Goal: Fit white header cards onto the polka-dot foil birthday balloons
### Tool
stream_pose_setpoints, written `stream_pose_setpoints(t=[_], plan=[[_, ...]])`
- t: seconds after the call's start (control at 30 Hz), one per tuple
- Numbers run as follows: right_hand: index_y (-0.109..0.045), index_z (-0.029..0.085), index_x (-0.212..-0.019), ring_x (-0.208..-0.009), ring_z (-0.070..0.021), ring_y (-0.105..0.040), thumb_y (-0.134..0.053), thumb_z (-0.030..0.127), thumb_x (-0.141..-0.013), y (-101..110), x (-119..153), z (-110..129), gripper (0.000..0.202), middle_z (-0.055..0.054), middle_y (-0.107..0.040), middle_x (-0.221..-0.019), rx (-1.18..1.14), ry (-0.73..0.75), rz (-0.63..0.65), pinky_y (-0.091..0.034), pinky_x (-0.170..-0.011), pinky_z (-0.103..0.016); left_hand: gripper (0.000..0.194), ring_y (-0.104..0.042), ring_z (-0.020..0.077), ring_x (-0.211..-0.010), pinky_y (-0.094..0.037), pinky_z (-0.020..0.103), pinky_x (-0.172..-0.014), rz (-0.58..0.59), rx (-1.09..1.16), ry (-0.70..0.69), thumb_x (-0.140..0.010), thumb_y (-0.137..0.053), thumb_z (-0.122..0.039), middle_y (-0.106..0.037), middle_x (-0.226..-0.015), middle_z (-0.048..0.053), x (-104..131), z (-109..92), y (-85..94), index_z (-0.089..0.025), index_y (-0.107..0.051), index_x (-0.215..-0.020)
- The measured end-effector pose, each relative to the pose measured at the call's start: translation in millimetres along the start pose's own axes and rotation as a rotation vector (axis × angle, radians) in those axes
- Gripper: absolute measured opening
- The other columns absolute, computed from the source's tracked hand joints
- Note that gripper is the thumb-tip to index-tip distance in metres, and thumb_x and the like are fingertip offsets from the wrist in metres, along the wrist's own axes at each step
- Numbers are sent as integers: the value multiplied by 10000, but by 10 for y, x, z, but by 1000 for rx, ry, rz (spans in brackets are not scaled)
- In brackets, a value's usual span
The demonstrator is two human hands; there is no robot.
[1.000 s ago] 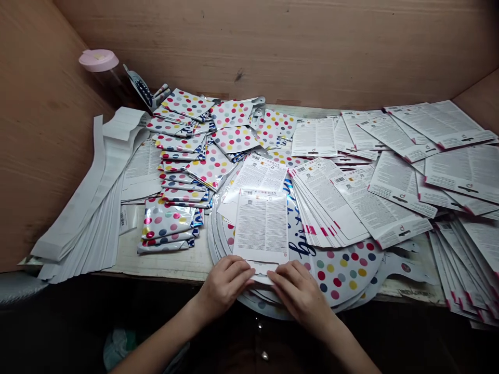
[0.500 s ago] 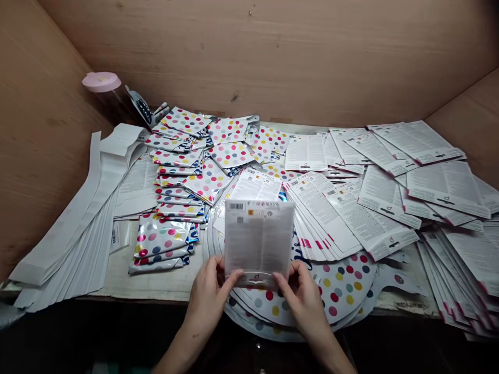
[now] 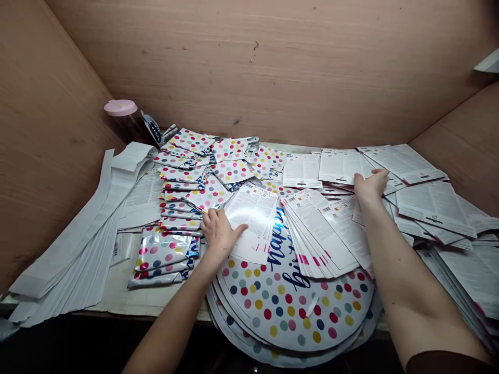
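Observation:
My left hand (image 3: 219, 234) is open, thumb spread from its fingers. It lies at the left edge of several printed paper inserts (image 3: 253, 215), beside a stack of folded polka-dot foil balloons (image 3: 181, 197). Whether its fingertips touch the balloons or the inserts I cannot tell. My right hand (image 3: 371, 185) reaches to the back right and rests over the printed clear packets (image 3: 341, 165), fingers stretched to the right and thumb at the left. Under the inserts, flat round polka-dot foil balloons (image 3: 296, 317) with blue lettering are piled at the table's front edge.
Long white paper strips (image 3: 86, 239) fan out at the left. A container with a pink lid (image 3: 120, 107) stands in the back left corner. More printed packets (image 3: 432, 208) overlap along the right side. Wooden panels (image 3: 249, 67) enclose the back and sides.
Both hands have let go of the packet held at the centre; one now lies at the back right near my right hand. My left hand has moved up to the inserts. The view has shifted.

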State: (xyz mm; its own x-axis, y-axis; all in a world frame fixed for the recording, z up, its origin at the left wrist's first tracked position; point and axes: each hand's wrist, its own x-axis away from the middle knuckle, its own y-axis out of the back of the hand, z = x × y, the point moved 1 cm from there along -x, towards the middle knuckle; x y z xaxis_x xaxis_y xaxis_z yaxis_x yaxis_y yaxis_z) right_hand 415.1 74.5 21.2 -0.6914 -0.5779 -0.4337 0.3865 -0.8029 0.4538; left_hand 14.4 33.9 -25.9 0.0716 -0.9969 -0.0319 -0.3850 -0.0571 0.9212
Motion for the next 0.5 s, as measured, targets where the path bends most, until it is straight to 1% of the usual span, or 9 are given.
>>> stream_pose_setpoints(t=[0.07,0.13,0.2,0.23,0.3,0.33,0.37,0.43,0.5], plan=[[-434,196,-959,-1235,-360,-341,-730,259,-715,-4,116,95,389,-256,-406,-1237,74,-20,-81,-271,-997,-559,629,-459,408,-1175,-342,526,-988,6,47,23,-663,-769,-480,-547,-1171,205,-22,34,26,-106,-561,-1125],[-503,180,-1007,-1256,-358,-314,-744,260,-707,43,454,289,393,-221,-413,-1276,92,15,-47,-218,-1051,-563,552,-483,414,-1158,-344,535,-988,15,121,39,-629,-800,-424,-580,-1118,192,-40,72,63,-131,-569,-1036],[-563,193,-1026,-1175,-315,-423,-717,323,-757,137,990,561,336,-146,-495,-1213,-4,63,146,-302,-1035,-528,417,-528,403,-1116,-371,532,-966,19,227,48,-667,-770,-366,-608,-1060,171,-33,110,109,-161,-550,-955],[-586,202,-1019,-1084,-285,-499,-686,368,-799,192,1310,705,294,-113,-545,-1137,-127,24,298,-374,-985,-504,342,-568,380,-1064,-403,518,-935,24,297,49,-719,-723,-359,-624,-1017,152,-10,127,134,-174,-531,-934],[-630,204,-974,-912,-232,-596,-590,449,-891,280,1987,964,261,-72,-632,-950,-434,-264,725,-457,-907,-461,247,-645,308,-904,-479,459,-835,42,460,47,-846,-578,-393,-655,-920,105,90,151,185,-194,-489,-962],[-646,191,-970,-871,-226,-624,-572,479,-902,309,2306,1072,305,-77,-658,-925,-588,-454,895,-479,-887,-454,251,-665,271,-829,-506,424,-784,54,534,43,-902,-489,-425,-669,-890,83,166,158,206,-202,-464,-1015],[-648,184,-1003,-893,-233,-647,-596,491,-888,324,2584,1159,332,-90,-678,-975,-755,-633,984,-488,-892,-453,284,-677,243,-786,-523,394,-750,67,623,38,-936,-421,-454,-683,-889,70,258,160,223,-209,-436,-1078],[-642,180,-1070,-995,-243,-657,-708,467,-814,312,2976,1263,391,-104,-686,-1087,-1026,-906,924,-473,-953,-432,352,-694,215,-824,-539,367,-771,100,871,43,-949,-409,-483,-699,-983,76,471,160,231,-221,-393,-1184],[-645,181,-1086,-1042,-226,-648,-805,414,-729,261,3161,1284,456,-94,-690,-1105,-1171,-1066,727,-464,-979,-381,384,-688,213,-943,-528,363,-863,154,1155,76,-918,-522,-458,-685,-1097,90,700,161,203,-227,-418,-1207]])
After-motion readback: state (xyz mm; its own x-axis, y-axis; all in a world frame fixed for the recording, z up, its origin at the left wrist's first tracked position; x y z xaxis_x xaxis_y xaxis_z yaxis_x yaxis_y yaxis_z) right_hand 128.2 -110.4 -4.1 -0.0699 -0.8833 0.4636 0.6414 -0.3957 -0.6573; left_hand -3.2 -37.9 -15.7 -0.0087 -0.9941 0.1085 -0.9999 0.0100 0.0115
